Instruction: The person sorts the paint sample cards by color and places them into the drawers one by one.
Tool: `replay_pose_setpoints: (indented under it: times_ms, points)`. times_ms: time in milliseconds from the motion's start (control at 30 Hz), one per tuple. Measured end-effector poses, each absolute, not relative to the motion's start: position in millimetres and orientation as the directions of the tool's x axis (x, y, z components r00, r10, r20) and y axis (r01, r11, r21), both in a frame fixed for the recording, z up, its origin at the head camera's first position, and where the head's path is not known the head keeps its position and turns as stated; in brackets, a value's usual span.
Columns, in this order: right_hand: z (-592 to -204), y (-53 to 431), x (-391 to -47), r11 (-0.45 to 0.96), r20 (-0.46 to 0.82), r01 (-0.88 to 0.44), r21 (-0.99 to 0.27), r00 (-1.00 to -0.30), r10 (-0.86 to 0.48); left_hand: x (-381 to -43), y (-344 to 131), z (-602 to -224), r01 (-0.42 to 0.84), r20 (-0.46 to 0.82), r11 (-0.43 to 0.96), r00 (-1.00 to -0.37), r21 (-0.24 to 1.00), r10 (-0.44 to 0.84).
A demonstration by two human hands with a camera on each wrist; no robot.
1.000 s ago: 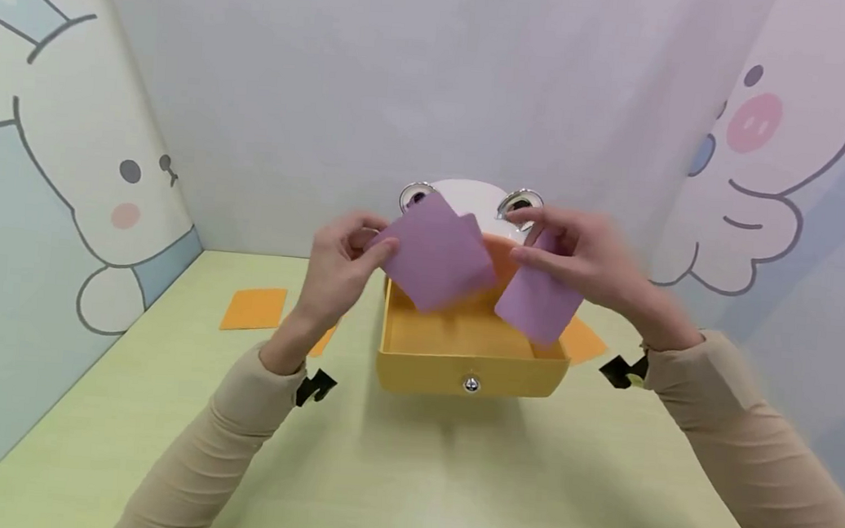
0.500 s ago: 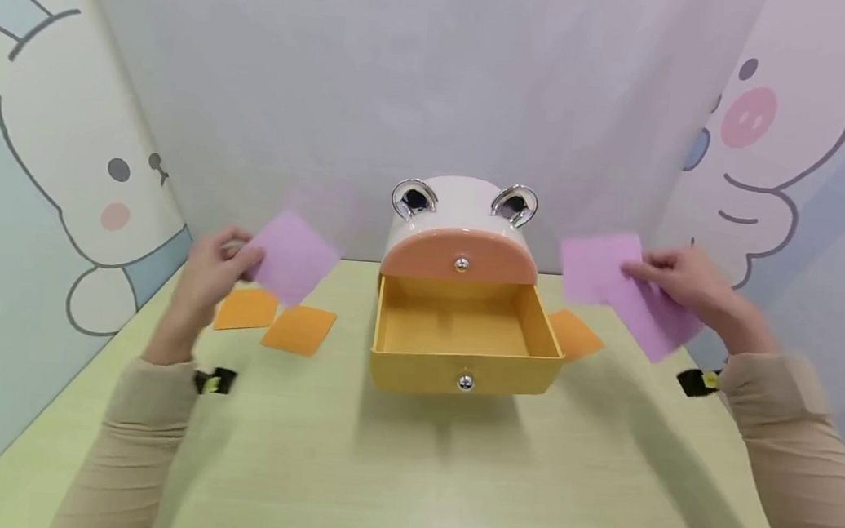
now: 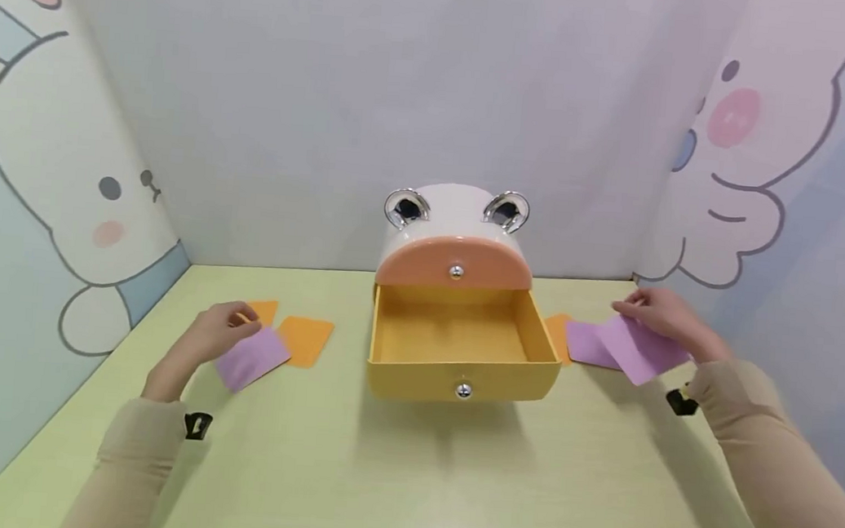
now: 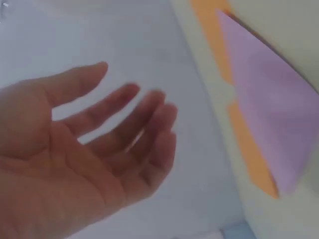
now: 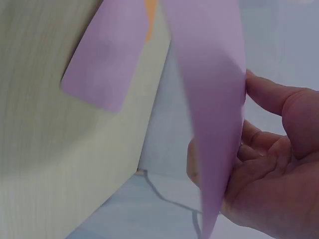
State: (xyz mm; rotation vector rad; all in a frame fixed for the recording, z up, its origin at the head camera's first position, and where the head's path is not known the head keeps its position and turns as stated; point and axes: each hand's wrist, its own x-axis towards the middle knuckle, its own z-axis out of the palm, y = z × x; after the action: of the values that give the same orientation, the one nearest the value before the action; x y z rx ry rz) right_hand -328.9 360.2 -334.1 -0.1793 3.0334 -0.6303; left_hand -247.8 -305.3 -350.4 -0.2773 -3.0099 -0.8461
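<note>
In the head view my left hand (image 3: 215, 333) hovers at the left over a purple paper sheet (image 3: 254, 360) lying on the table. The left wrist view shows that hand (image 4: 99, 144) holding nothing, fingers loosely bent and apart, with the purple sheet (image 4: 274, 94) beyond them. At the right, my right hand (image 3: 667, 315) pinches a second purple paper sheet (image 3: 640, 349) by its edge, tilted above the table. Another purple sheet (image 3: 593, 344) lies partly beneath it. In the right wrist view the thumb is at the near side of the held sheet (image 5: 214, 89), a fingertip behind it.
A white, frog-like drawer box (image 3: 456, 209) stands mid-table, its yellow drawer (image 3: 414, 382) pulled out with nothing inside. Orange sheets (image 3: 304, 339) lie at the left, and one orange sheet (image 3: 559, 335) shows beside the drawer's right side. Walls close off the back and sides.
Both hands have moved apart from over the drawer and down toward the table. The left hand has let go of its purple sheet; one purple sheet from the right hand now lies on the table.
</note>
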Motion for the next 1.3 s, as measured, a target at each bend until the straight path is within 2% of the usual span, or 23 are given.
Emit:
replay_pose_setpoints:
  times_ms: [67,167,267,333,433,533,600,667,800,1033,1167,1300]
  points:
    - [-333.2,346.4,-334.2,0.903,-0.028,-0.133,-0.408,-0.987,-0.158,-231.0,-277.3,-337.7,0.312,0.095,0.778,-0.945,0.545,0.312]
    - [-342.9,329.9,-340.0,0.886,-0.054,-0.136,-0.444,-0.983,-0.177,-205.9,-234.7,-321.9,0.490,0.132,0.654,-0.846,0.576,0.517]
    - [-353.8,322.3,-334.6,0.884,-0.008,-0.170,-0.435,-0.981,-0.193,-190.7,-199.9,-312.7,0.551,0.122,0.579,-0.780,0.601,0.614]
    - [-351.1,316.6,-321.5,0.862,0.029,-0.211,-0.461,-0.974,-0.223,-185.8,-184.3,-309.9,0.558,0.124,0.567,-0.770,0.605,0.625]
    - [-333.0,301.8,-290.8,0.765,0.088,-0.351,-0.541,-0.928,-0.363,-183.2,-171.0,-309.8,0.566,0.147,0.562,-0.771,0.603,0.620]
    - [-312.5,277.9,-256.6,0.601,0.128,-0.507,-0.618,-0.819,-0.560,-183.7,-165.4,-311.0,0.590,0.198,0.547,-0.766,0.595,0.611]
    - [-304.5,260.5,-240.0,0.542,0.189,-0.601,-0.587,-0.753,-0.630,-185.6,-164.1,-310.9,0.610,0.241,0.546,-0.764,0.574,0.599]
    - [-300.2,245.5,-231.3,0.544,0.258,-0.656,-0.523,-0.730,-0.633,-189.3,-163.6,-310.2,0.626,0.282,0.556,-0.763,0.547,0.582]
    - [-297.2,232.4,-234.2,0.654,0.324,-0.615,-0.441,-0.788,-0.523,-206.4,-159.7,-309.4,0.627,0.336,0.612,-0.777,0.482,0.532]
    - [-298.6,227.9,-270.0,0.801,0.253,-0.439,-0.407,-0.897,-0.362,-253.4,-148.1,-313.9,0.478,0.364,0.771,-0.867,0.420,0.339]
    - [-304.0,225.7,-283.2,0.822,0.247,-0.412,-0.393,-0.908,-0.337,-269.8,-139.9,-319.8,0.396,0.376,0.841,-0.891,0.368,0.255]
    - [-309.8,222.0,-286.2,0.809,0.291,-0.459,-0.367,-0.883,-0.369,-272.3,-132.3,-326.9,0.368,0.434,0.880,-0.874,0.300,0.218]
